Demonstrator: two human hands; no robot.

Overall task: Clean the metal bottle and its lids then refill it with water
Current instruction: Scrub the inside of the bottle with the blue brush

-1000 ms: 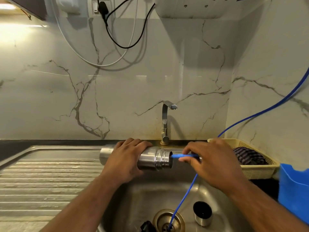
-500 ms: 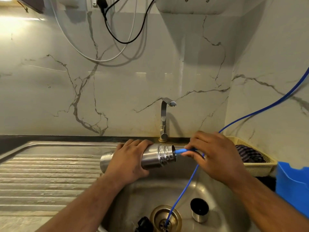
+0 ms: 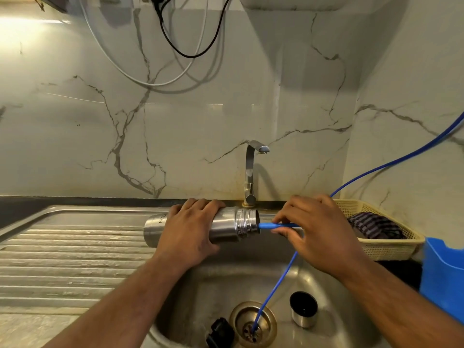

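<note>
Metal bottle (image 3: 226,226) sideways over sink (image 3: 216,285), left hand (image 3: 188,229) gripping it, right hand (image 3: 319,232) pinching blue hose (image 3: 270,225) at rim

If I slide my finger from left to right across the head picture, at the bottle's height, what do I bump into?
drainboard → bottle → right hand → basket → blue bin
</note>
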